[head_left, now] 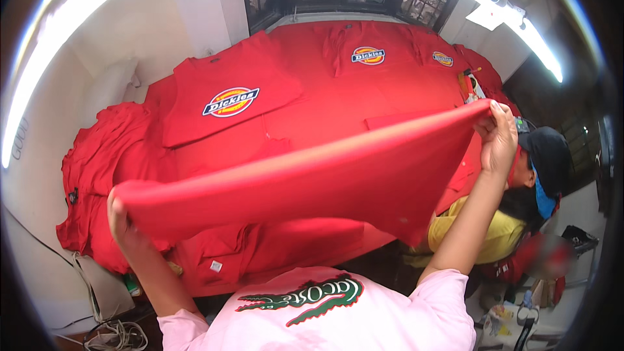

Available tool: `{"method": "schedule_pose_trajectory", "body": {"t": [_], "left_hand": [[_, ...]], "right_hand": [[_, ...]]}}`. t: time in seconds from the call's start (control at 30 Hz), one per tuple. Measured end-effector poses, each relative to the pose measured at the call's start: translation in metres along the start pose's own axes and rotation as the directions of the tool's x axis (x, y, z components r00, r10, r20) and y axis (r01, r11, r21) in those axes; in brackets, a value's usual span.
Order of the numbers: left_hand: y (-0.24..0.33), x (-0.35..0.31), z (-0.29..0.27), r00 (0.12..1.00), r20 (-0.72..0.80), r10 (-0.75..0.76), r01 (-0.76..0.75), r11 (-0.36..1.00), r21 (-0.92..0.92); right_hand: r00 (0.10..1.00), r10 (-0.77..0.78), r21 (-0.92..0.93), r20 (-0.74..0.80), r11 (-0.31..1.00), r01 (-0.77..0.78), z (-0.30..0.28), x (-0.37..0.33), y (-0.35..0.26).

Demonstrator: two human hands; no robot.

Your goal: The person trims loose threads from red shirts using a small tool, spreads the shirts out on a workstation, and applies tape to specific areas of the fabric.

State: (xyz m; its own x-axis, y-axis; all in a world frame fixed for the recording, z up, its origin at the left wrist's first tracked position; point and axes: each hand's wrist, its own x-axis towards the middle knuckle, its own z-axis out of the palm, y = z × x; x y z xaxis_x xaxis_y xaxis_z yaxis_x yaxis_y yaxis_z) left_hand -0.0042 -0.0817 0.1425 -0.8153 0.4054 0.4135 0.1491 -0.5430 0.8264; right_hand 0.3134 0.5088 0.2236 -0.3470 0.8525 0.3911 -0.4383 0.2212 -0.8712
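A red shirt (312, 175) is stretched in the air between my two hands, above a table spread with red cloth. At its left end my left hand (120, 218) is closed on the edge, raised in front of me. My right hand (498, 140) pinches the upper right corner, higher and farther away. From this taut upper edge the fabric hangs down and hides part of the table. Beyond it lies a flat red shirt (188, 104) with an oval printed badge. Below the held cloth, a red garment with a small white tag (216, 266) lies nearest me.
Rumpled red garments (110, 149) pile up at the table's left end. More badge-printed red shirts (370, 49) lie at the back. Close by my right arm is a person in a dark cap (545, 149) and yellow top. Coiled cables (117, 337) lie at lower left.
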Motion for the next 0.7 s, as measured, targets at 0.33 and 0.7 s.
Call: {"method": "schedule_pose_trajectory", "body": {"t": [0.33, 0.7], "left_hand": [[-0.195, 0.254, 0.184, 0.959, -0.112, -0.261, 0.276, 0.949, 0.153], [-0.337, 0.387, 0.329, 0.983, 0.135, -0.128, 0.076, 0.939, 0.335]], "right_hand": [[0.997, -0.080, -0.277, -0.015, 0.958, 0.072, -0.004, 0.327, 0.195], [0.714, -0.687, -0.513, 0.137, 0.567, 0.644, -0.056, 0.628, 0.258]]}}
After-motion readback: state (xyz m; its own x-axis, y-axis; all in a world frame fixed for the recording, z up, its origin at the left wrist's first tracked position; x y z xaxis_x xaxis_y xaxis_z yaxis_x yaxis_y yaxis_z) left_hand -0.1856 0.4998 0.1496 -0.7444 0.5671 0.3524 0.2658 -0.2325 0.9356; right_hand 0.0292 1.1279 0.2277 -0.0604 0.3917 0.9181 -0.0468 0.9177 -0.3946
